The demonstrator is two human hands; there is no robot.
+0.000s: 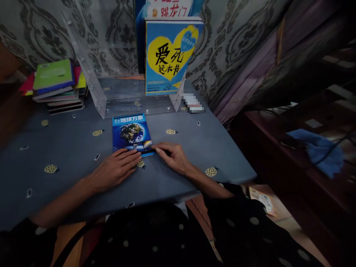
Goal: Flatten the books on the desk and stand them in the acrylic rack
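A blue book with a globe on its cover lies closed and face up on the table. My left hand rests flat with its fingers stretched over the book's lower left edge. At the lower right edge, my right hand has its fingers curled, with thumb and forefinger pinching the book's side. Behind the book stands a clear acrylic stand. A blue book with a yellow heart is propped upright in it, in front of another blue book.
A stack of books sits at the back left. Pineapple prints dot the grey-blue tablecloth. Near the stand's right foot lies a small blurred item. A dark red cabinet with a blue cloth stands to the right.
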